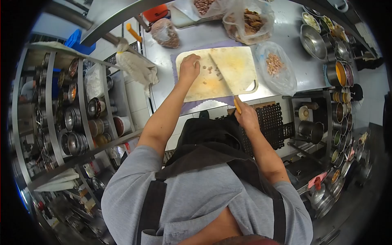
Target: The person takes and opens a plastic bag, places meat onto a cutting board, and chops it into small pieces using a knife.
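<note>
My right hand (247, 116) is wrapped round the yellow handle of a kitchen knife (222, 73). Its long blade lies across a worn white cutting board (241, 61), pointing away from me. On the board's left part rests my left hand (190, 68), with its fingers curled in; whatever they may hold is hidden. Small cut brownish pieces (210, 70) lie between this hand and the blade, some right against the blade. Under the board is a purple cloth (188, 107). Right of it, a clear plastic bag (281, 81) lies with pinkish chopped pieces on it.
More bags of food stand behind the board, including a tied bag (165, 33) and an open bag with brown pieces (250, 24). A steel bowl (313, 41) sits at the far right of the steel table (159, 81). Racks of pots and bowls flank both sides.
</note>
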The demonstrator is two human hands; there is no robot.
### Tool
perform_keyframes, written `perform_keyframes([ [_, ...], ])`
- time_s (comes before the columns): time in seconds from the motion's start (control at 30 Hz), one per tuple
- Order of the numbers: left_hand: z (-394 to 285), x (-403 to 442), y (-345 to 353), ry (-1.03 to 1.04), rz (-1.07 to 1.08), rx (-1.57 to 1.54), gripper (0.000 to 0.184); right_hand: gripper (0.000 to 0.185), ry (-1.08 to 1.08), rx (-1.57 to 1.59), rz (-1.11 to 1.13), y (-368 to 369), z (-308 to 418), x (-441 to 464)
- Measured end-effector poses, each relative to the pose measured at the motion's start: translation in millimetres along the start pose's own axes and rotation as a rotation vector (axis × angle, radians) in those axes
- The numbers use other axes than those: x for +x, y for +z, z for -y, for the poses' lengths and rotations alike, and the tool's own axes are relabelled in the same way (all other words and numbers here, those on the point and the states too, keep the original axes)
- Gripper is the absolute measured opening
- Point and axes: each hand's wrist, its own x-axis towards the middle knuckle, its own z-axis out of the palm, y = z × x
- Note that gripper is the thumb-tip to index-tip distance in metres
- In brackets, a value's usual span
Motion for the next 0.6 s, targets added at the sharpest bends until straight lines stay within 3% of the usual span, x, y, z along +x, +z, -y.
perform_keyframes([
  [0.13,28,3,7,0.018,-0.039,0.089,0.024,0.057,-0.067,0.051,-0.007,12,11,-5],
  [0.23,12,-4,21,0.185,-0.061,0.086,0.025,0.053,-0.026,0.206,-0.09,12,-8,-24],
  [0.3,-8,-17,27,0.261,-0.005,0.037,0.025,0.05,0.046,0.288,-0.197,18,-29,-39],
  [0.33,-13,-24,30,0.275,0.029,-0.007,0.026,0.051,0.37,0.573,-0.046,9,-23,-46],
  [0.6,-32,-68,13,0.202,0.05,-0.103,0.019,0.06,0.447,0.826,0.002,33,-7,-40],
])
